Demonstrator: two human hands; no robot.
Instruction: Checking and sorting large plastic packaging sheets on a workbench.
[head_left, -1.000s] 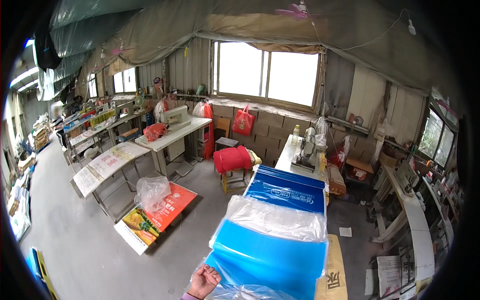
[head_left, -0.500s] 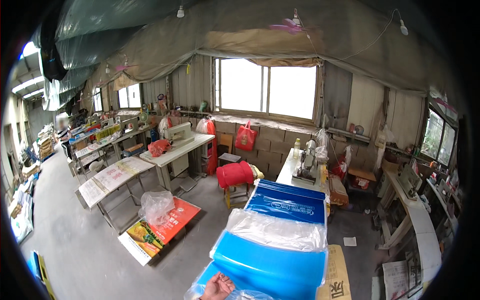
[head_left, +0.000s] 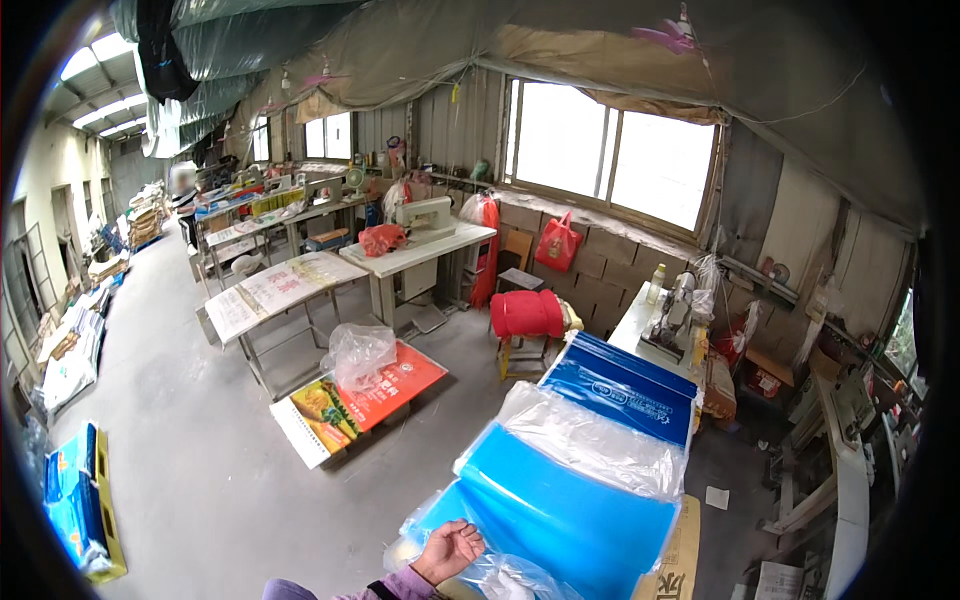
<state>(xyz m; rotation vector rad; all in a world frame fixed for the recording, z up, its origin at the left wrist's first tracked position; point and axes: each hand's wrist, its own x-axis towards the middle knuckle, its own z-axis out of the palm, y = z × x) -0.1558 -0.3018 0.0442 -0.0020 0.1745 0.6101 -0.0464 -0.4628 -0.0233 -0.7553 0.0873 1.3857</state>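
Observation:
At the lower edge my left hand (head_left: 450, 551) has its fingers curled closed, with a purple sleeve (head_left: 390, 585) behind it. It lies over the near left edge of a stack of flat sacks, against a plain bright blue sack (head_left: 570, 505). What the fingers hold, if anything, is hidden. Crumpled clear plastic film (head_left: 490, 575) bunches beside the hand, and a whitish shape in it cannot be made out. Farther up the stack lie a whitish translucent plastic layer (head_left: 590, 440) and a dark blue printed sack (head_left: 622, 385). My right hand does not show.
Beyond the stack, a sewing machine (head_left: 675, 320) stands on a white table. A red bundle (head_left: 527, 314) rests on a yellow stool. To the left, a crumpled clear bag (head_left: 360, 355) sits on printed sacks (head_left: 385, 390). Another person (head_left: 184, 205) stands far back left.
My view has turned left, so the scene sits farther right and more of the left aisle shows. My left hand shows with more of its sleeve, its fingers still curled by the blue sack.

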